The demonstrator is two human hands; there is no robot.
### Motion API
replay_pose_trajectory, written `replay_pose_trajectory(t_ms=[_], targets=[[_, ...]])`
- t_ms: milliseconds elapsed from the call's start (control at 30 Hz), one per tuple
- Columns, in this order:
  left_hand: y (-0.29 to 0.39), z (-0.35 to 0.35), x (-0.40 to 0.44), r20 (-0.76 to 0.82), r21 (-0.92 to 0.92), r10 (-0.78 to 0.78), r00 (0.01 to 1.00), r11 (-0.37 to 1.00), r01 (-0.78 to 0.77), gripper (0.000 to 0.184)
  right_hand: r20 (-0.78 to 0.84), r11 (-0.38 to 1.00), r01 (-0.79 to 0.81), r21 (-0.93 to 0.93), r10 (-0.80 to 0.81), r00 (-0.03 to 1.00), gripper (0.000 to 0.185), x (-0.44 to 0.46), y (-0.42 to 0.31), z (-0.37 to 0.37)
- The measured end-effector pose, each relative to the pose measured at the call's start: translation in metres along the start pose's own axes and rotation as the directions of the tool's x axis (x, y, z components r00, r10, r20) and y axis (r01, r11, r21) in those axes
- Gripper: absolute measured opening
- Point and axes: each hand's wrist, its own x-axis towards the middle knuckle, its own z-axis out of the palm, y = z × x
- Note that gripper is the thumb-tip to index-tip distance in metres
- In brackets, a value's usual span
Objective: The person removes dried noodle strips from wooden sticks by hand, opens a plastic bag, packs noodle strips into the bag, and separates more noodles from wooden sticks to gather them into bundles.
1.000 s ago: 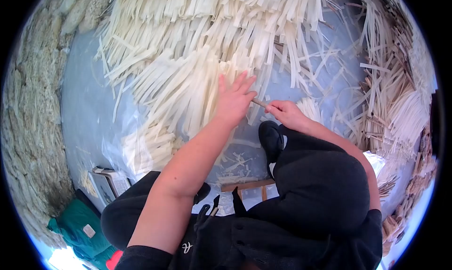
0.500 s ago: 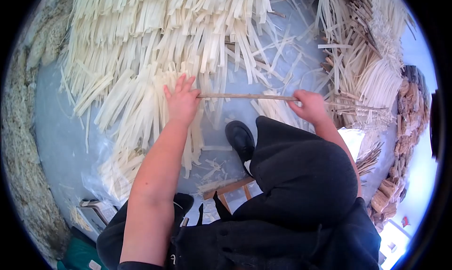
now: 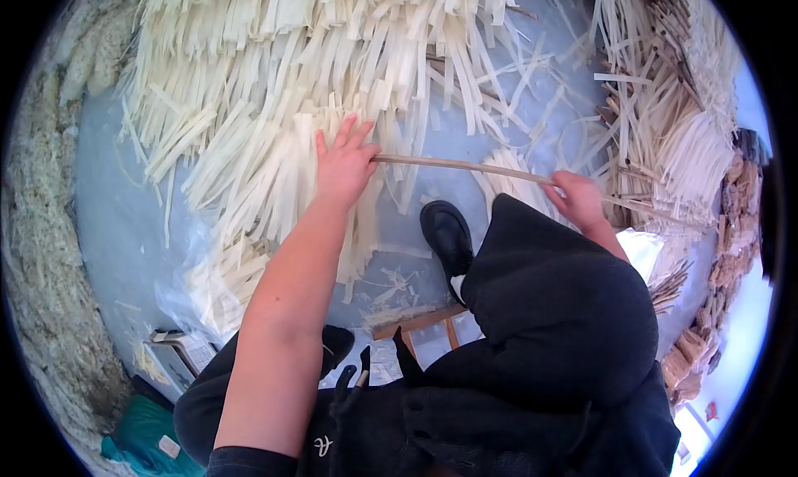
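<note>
My right hand (image 3: 579,199) is closed around a long thin wooden stick (image 3: 465,164), which runs across to my left and bows slightly. Past that fist, more of the stick sticks out to the right. My left hand (image 3: 344,168) lies flat with fingers spread on a row of pale flat strips (image 3: 266,165). The stick meets it at the thumb side; whether it continues under the palm is hidden. Below the left hand, strips fan toward my feet. A shorter bunch of strips (image 3: 504,173) lies beneath the stick.
Overlapping rows of pale strips (image 3: 332,36) cover the floor ahead. More strips and dark sticks (image 3: 665,61) pile up at right. Near my black shoe (image 3: 446,236) is a small wooden frame (image 3: 420,321). A rough wall (image 3: 41,228) borders the left; a green cloth item (image 3: 141,427) lies lower left.
The whole view has shifted a little rightward. The stick's right end has dropped with my right hand, and the stick now bows slightly. My left hand stays spread on the strips.
</note>
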Motion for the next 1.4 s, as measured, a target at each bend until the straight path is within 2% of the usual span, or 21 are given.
replay_pose_trajectory(t_ms=[133,200,333,400,433,500,633,700,767,800,833,900,933,967,1033,1067,1100,1200,1333,1367,1400], targets=[[-0.006,0.005,0.003,0.088,-0.046,-0.067,0.994,0.996,0.071,0.023,0.055,0.968,-0.181,-0.172,0.193,0.98,0.027,-0.062,0.058,-0.037],[-0.01,0.007,0.0,0.11,0.039,-0.094,0.99,0.995,0.09,0.033,0.003,0.908,-0.379,-0.179,0.386,0.923,0.026,-0.093,0.08,-0.059],[0.023,-0.018,-0.01,0.117,0.085,-0.034,0.993,0.996,0.024,0.042,-0.164,0.936,-0.269,-0.229,0.235,0.958,0.024,-0.116,0.078,-0.104],[0.059,-0.041,-0.015,-0.125,-0.128,0.038,0.991,0.99,-0.054,0.045,-0.178,0.931,-0.271,-0.245,0.231,0.956,0.024,-0.116,0.068,-0.116],[0.064,-0.047,-0.016,-0.137,-0.118,0.052,0.989,0.991,-0.069,0.045,-0.178,0.931,-0.255,-0.262,0.213,0.961,0.024,-0.116,0.066,-0.121],[0.068,-0.06,-0.02,-0.179,-0.278,0.298,0.938,0.899,-0.338,0.037,-0.209,0.941,-0.254,-0.224,0.208,0.956,0.025,-0.121,0.064,-0.13],[0.108,-0.13,-0.049,-0.06,-0.375,0.256,0.965,0.89,-0.26,0.026,-0.379,0.927,-0.291,-0.238,0.187,0.906,0.023,-0.133,0.052,-0.163],[0.124,-0.151,-0.057,-0.158,-0.236,0.343,0.926,0.897,-0.373,0.018,-0.56,0.913,-0.317,-0.257,0.127,0.819,0.019,-0.14,0.053,-0.193],[0.15,-0.185,-0.064,-0.183,-0.233,0.355,0.917,0.89,-0.391,0.018,-0.776,0.914,-0.286,-0.287,-0.046,0.629,0.014,-0.143,0.048,-0.236],[0.165,-0.205,-0.066,-0.213,-0.234,0.344,0.914,0.891,-0.39,0.019,-0.828,0.896,-0.375,-0.238,0.015,0.56,0.023,-0.15,0.043,-0.26],[0.182,-0.223,-0.069,-0.215,-0.223,0.366,0.906,0.884,-0.41,0.019,-0.91,0.856,-0.439,-0.274,-0.082,0.407,0.03,-0.154,0.031,-0.287],[0.224,-0.254,-0.08,-0.319,-0.265,0.393,0.862,0.837,-0.479,0.022,-0.951,0.798,-0.526,-0.294,-0.19,0.243,0.037,-0.167,0.003,-0.315],[0.249,-0.27,-0.089,-0.318,-0.263,0.413,0.853,0.826,-0.498,0.022,-0.991,0.987,-0.141,0.083,0.097,0.096,0.043,-0.176,-0.01,-0.32],[0.278,-0.284,-0.1,-0.337,-0.315,0.444,0.83,0.778,-0.544,0.023,-0.91,0.858,0.309,0.41,0.406,0.08,0.048,-0.183,-0.025,-0.322],[0.326,-0.284,-0.119,-0.348,-0.369,0.496,0.796,0.708,-0.602,0.024,-0.719,0.421,0.624,0.658,0.598,0.354,0.054,-0.195,-0.068,-0.312],[0.348,-0.279,-0.128,-0.319,-0.371,0.509,0.8,0.709,-0.599,0.026,-0.66,0.197,0.7,0.686,0.572,0.486,0.052,-0.199,-0.095,-0.305],[0.368,-0.273,-0.139,-0.288,-0.373,0.522,0.803,0.711,-0.596,0.028,-0.608,-0.04,0.723,0.69,0.511,0.608,0.05,-0.202,-0.121,-0.296],[0.407,-0.245,-0.165,-0.143,-0.349,0.632,0.762,0.688,-0.637,0.033,-0.497,0.038,0.629,0.776,0.651,0.574,0.04,-0.224,-0.148,-0.265],[0.415,-0.24,-0.173,0.042,-0.316,0.688,0.724,0.697,-0.644,0.041,-0.29,0.099,0.623,0.776,0.933,0.214,0.02,-0.272,-0.09,-0.196],[0.411,-0.24,-0.164,-0.006,-0.274,0.7,0.714,0.685,-0.675,0.037,-0.259,0.165,0.575,0.802,0.962,0.084,0.02,-0.292,-0.063,-0.172],[0.408,-0.244,-0.157,-0.004,-0.393,0.69,0.723,0.664,-0.636,0.031,-0.225,0.203,0.533,0.821,0.974,-0.025,0.018,-0.316,-0.038,-0.145]])
